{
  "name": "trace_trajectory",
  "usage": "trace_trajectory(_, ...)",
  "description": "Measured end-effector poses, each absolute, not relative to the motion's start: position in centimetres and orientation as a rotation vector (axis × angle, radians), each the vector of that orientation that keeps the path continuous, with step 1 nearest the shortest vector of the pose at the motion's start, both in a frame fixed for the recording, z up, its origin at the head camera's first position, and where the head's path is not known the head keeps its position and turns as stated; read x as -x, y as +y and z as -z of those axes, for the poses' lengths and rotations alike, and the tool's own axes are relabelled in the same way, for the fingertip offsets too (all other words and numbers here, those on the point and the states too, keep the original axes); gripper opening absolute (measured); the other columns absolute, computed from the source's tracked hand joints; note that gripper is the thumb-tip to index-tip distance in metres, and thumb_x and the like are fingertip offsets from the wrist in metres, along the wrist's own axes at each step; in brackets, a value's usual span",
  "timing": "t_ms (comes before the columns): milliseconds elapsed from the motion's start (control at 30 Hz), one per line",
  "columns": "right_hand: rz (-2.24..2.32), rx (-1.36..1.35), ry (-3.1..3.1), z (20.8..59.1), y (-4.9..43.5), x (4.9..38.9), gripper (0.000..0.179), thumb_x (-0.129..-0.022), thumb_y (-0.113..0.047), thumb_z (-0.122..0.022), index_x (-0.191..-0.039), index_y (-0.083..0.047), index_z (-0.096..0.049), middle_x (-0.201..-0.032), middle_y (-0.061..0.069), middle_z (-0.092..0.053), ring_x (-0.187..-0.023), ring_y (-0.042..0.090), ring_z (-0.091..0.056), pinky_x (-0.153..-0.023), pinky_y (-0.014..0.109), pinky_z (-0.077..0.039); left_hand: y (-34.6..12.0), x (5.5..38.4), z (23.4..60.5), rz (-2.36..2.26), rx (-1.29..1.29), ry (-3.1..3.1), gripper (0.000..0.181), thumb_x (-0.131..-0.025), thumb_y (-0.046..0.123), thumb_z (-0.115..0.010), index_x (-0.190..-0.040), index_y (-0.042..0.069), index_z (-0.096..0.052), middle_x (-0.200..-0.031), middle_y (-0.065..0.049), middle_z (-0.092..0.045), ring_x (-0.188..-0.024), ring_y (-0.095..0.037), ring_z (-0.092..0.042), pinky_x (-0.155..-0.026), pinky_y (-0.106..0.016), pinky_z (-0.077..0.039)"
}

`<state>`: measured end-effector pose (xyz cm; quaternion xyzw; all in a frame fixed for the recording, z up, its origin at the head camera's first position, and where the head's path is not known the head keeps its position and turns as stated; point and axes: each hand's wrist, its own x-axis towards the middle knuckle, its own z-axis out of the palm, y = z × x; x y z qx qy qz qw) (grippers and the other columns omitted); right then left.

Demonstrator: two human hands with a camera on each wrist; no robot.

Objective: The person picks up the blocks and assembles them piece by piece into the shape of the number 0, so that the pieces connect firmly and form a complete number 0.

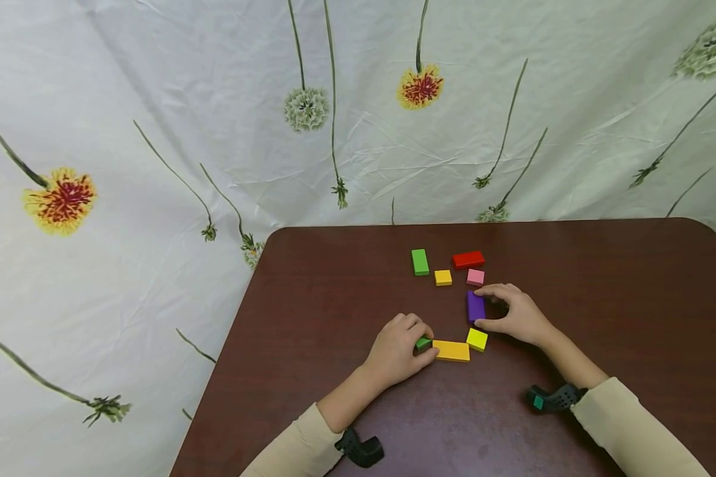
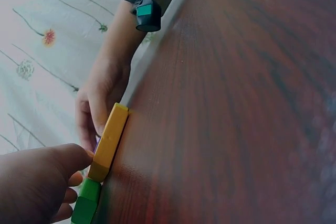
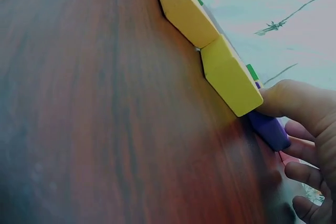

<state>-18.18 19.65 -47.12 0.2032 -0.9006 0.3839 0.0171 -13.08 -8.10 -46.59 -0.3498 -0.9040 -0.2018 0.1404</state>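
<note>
My left hand (image 1: 398, 351) curls over a small green block (image 1: 423, 343), partly hidden under the fingers. Its thumb rests at the left end of a long orange block (image 1: 451, 352), which meets the green one end to end in the left wrist view (image 2: 107, 145). With thumb and fingers at its two ends, my right hand (image 1: 516, 315) pinches a purple block (image 1: 476, 308). Between the orange and purple blocks sits a yellow block (image 1: 477, 340), turned at an angle and touching the orange block's corner in the right wrist view (image 3: 231, 74).
Just beyond the purple block lies a pink block (image 1: 475, 277), with a long red block (image 1: 468, 260) behind it. Farther left are a small yellow-orange block (image 1: 443, 277) and another green block (image 1: 420, 262). The brown table (image 1: 310, 285) ends at a flowered cloth (image 1: 227, 79).
</note>
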Motion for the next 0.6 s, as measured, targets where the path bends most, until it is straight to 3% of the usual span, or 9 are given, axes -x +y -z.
trace_trajectory(367,-1.207,-0.672,-2.778,47.3,19.78,17.93,0.042,-0.083,-0.018,-0.077,-0.121,-0.004,-0.065,-0.123,0.016,-0.06,-0.103,0.03,-0.051,-0.086,0.052,-0.044,-8.08,13.09,46.54,0.622,1.011,-2.63,0.02,-0.084,0.03,-0.077,-0.092,0.013,-0.069,-0.09,0.001,-0.059,-0.077,-0.013,-0.049,-0.069,-0.024,-0.042)
trace_trajectory(600,-1.216,-0.709,-2.751,47.29,19.91,17.81,0.04,-0.084,-0.014,-0.076,-0.121,-0.004,-0.065,-0.121,0.016,-0.061,-0.103,0.03,-0.051,-0.086,0.052,-0.044,-8.09,13.12,46.65,0.616,1.01,-2.62,0.019,-0.084,0.029,-0.077,-0.092,0.014,-0.069,-0.09,0.001,-0.059,-0.078,-0.013,-0.05,-0.069,-0.023,-0.042)
